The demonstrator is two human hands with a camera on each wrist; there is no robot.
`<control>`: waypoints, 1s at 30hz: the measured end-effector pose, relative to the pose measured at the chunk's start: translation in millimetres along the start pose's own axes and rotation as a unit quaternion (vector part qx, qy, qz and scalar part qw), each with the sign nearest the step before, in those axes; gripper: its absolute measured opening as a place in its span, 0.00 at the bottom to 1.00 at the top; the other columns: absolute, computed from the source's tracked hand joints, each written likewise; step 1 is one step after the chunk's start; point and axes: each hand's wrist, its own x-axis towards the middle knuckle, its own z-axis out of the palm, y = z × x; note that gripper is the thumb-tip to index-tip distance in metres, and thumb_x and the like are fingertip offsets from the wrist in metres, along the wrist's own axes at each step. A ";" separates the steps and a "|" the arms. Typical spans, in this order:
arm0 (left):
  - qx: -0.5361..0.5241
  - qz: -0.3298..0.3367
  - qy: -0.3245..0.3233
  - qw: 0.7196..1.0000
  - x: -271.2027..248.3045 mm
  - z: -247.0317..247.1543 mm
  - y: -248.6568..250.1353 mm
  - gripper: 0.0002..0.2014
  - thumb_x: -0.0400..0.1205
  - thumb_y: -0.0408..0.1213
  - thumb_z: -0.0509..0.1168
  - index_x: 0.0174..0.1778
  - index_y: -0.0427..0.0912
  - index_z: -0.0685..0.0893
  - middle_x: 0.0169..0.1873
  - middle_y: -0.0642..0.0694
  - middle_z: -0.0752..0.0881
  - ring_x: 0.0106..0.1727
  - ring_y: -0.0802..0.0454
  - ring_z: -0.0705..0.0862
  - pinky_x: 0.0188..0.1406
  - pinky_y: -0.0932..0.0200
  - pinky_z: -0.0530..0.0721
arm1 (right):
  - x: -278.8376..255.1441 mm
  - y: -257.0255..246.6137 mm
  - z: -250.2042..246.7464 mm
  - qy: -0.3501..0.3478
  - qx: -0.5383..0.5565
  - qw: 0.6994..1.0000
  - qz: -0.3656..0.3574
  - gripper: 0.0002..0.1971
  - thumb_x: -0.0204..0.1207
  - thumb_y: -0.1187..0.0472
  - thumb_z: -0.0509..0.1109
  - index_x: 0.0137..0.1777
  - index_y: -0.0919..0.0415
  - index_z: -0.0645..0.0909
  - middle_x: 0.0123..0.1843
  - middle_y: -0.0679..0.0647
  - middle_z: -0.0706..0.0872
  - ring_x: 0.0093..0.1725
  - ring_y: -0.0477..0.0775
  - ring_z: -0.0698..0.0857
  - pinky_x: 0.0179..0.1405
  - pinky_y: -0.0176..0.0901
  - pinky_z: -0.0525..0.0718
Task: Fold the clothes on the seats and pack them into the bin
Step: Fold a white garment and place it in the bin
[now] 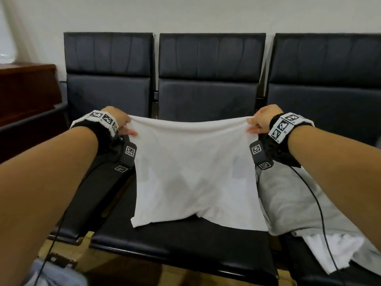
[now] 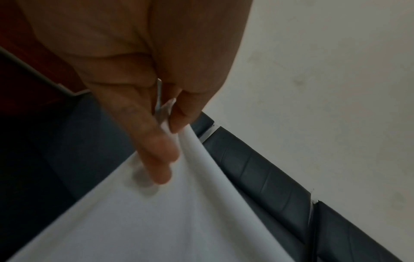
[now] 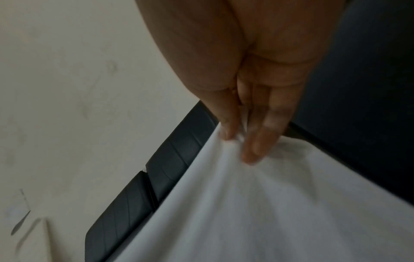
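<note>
A white garment (image 1: pixel 193 172) hangs stretched between my two hands above the middle black seat (image 1: pixel 185 242), its lower edge resting on the seat cushion. My left hand (image 1: pixel 125 126) pinches the garment's upper left corner; in the left wrist view the thumb and fingers (image 2: pixel 161 150) clamp the white cloth (image 2: pixel 179 221). My right hand (image 1: pixel 257 124) pinches the upper right corner, and its fingers (image 3: pixel 257 141) bunch the white cloth (image 3: pixel 268 212). A grey garment (image 1: pixel 292 199) lies on the right seat over another white one (image 1: pixel 334 250). No bin that I can make out is in view.
Three black padded seats stand in a row against a pale wall (image 1: pixel 185 13), with high backrests (image 1: pixel 210 58). A dark wooden cabinet (image 1: pixel 26 89) stands at the left. Something grey-blue (image 1: pixel 55 273) lies on the floor at the lower left.
</note>
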 end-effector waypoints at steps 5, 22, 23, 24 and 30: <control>-0.169 0.021 0.009 0.985 34.1 9.2 6.8 0.22 0.84 0.52 0.61 0.55 0.34 0.84 0.58 0.35 0.83 0.62 0.37 0.82 0.60 0.52 0.79 | 38.6 -25.5 13.8 0.029 0.039 0.995 -0.085 0.11 0.78 0.69 0.72 0.37 0.60 0.76 0.52 0.64 0.88 0.45 0.56 0.89 0.57 0.50 0.88; -0.139 0.070 -0.015 0.988 -33.2 -20.6 -56.5 0.02 0.78 0.30 0.70 0.41 0.39 0.84 0.38 0.37 0.87 0.35 0.52 0.84 0.38 0.59 0.87 | -53.0 42.8 18.7 0.000 -0.074 0.988 -0.132 0.08 0.68 0.72 0.79 0.36 0.66 0.82 0.30 0.59 0.83 0.26 0.48 0.83 0.21 0.34 0.83; -0.055 0.074 -0.034 0.995 -43.5 -11.2 -73.6 0.02 0.77 0.31 0.72 0.41 0.40 0.85 0.36 0.39 0.87 0.32 0.56 0.83 0.37 0.61 0.85 | -60.5 65.0 27.6 -0.033 -0.096 0.988 -0.115 0.08 0.67 0.73 0.79 0.35 0.67 0.82 0.30 0.60 0.82 0.25 0.48 0.82 0.22 0.34 0.82; -0.005 0.069 -0.073 0.995 -58.1 -1.8 -87.4 0.01 0.77 0.30 0.72 0.41 0.39 0.87 0.33 0.42 0.87 0.30 0.58 0.83 0.35 0.65 0.84 | -67.2 86.9 36.8 -0.061 -0.117 0.986 -0.101 0.08 0.67 0.73 0.80 0.34 0.67 0.82 0.30 0.60 0.82 0.26 0.50 0.81 0.26 0.37 0.83; 0.298 0.038 -0.293 0.907 -108.7 54.1 -144.2 0.10 0.78 0.33 0.68 0.52 0.45 0.91 0.52 0.47 0.90 0.52 0.53 0.86 0.47 0.67 0.77 | -95.9 156.2 75.0 -0.277 -0.322 0.905 0.004 0.08 0.67 0.63 0.83 0.36 0.62 0.85 0.29 0.54 0.85 0.28 0.50 0.81 0.23 0.36 0.77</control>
